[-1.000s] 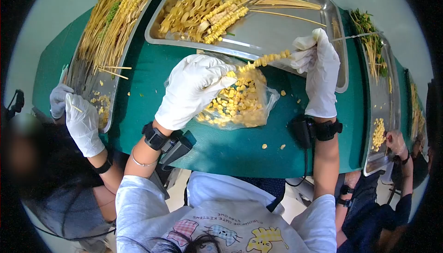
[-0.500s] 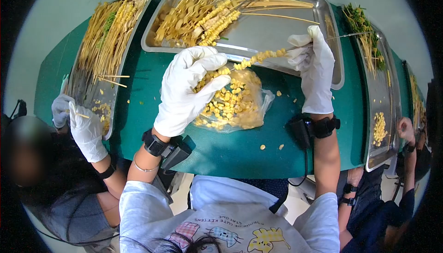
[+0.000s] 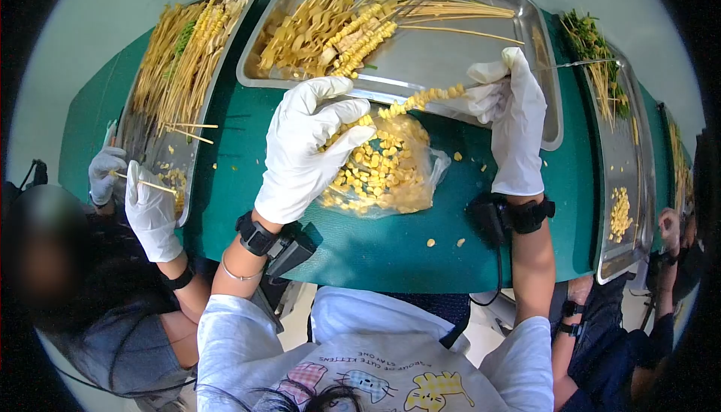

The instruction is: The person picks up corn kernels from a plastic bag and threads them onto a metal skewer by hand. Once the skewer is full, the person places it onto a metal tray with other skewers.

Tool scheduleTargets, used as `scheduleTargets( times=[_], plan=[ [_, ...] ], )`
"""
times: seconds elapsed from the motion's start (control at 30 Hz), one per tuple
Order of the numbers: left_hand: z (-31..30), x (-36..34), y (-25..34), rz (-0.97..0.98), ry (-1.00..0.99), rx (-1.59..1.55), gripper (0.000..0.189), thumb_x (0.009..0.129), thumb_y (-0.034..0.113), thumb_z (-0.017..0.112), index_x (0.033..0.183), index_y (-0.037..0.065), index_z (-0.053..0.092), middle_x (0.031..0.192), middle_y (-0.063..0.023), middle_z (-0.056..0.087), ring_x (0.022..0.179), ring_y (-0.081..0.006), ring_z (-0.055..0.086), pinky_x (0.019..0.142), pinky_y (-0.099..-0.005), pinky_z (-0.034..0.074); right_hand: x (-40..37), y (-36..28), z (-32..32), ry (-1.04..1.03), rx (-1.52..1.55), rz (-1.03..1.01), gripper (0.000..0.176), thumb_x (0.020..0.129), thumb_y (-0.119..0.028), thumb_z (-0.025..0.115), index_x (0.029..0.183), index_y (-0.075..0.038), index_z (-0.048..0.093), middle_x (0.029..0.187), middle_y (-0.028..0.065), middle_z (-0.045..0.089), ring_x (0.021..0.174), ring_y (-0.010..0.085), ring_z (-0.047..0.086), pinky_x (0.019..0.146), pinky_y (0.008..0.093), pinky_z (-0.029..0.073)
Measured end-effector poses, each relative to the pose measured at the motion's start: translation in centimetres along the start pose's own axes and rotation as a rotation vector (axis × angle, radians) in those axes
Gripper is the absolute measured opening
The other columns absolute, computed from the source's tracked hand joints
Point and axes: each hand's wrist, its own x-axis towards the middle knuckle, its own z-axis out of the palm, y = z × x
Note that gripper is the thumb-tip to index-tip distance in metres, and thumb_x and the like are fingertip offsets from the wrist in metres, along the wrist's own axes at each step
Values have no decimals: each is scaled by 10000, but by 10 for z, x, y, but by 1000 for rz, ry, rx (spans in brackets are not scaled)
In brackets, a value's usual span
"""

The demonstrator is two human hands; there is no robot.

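Note:
A thin metal skewer point(image 3: 582, 63) threaded with yellow corn kernels point(image 3: 420, 99) slants between my gloved hands. My right hand point(image 3: 512, 123) grips it near the right end of the kernel row, and its bare metal pokes out beyond the glove. At the left end, my left hand point(image 3: 314, 141) closes thumb and fingers around the kernels there, which partly hides them. Both hands wear white gloves. Beneath the skewer lies an open clear plastic bag point(image 3: 440, 162) of loose corn kernels point(image 3: 375, 168), partly covered by my left hand.
A metal tray point(image 3: 451, 55) with filled skewers and bare sticks lies behind my hands. Loose kernels dot the green table point(image 3: 360, 250). Trays stand at left point(image 3: 197, 138) and right point(image 3: 612, 254). A co-worker's gloved hand point(image 3: 154, 213) holds a stick at left; another person's hand point(image 3: 668, 228) is at right.
My hands keep their hold on the skewer with barely any movement. The whole view has shifted slightly. The left co-worker's hand and stick have moved a little.

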Motion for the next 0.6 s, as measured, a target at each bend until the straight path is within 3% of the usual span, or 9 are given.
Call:
scheduleTargets(
  times=[0.03,0.33,0.53,0.6],
  plan=[
    [1,0,-1,-5,8,-8,340,687,105,856,1007,52,754,1094,-136,661,1045,-273,617,908,-340,493,0,0,1,27,-4,-10,492,985,-449,548,895,17,679,753,144,716,516,149,653,423,209,464],
    [-2,2,2,38,19,47,304,670,77,856,957,45,763,1064,-134,670,1013,-274,632,872,-336,503,-6,4,7,42,23,-114,433,1002,-416,546,975,-8,688,719,126,711,514,137,652,409,206,467],
    [-1,3,1,66,8,94,300,672,74,854,956,51,760,1078,-124,673,1021,-271,631,888,-336,493,-4,4,3,-30,0,-77,455,1001,-406,551,942,23,690,712,125,708,515,137,652,409,209,469],
    [0,2,1,49,28,87,302,674,75,853,959,55,758,1084,-121,672,1021,-271,631,894,-338,490,-3,7,-4,-85,-14,-26,410,1013,-402,531,1094,-17,645,849,145,720,591,143,667,461,228,491]
  ],
)
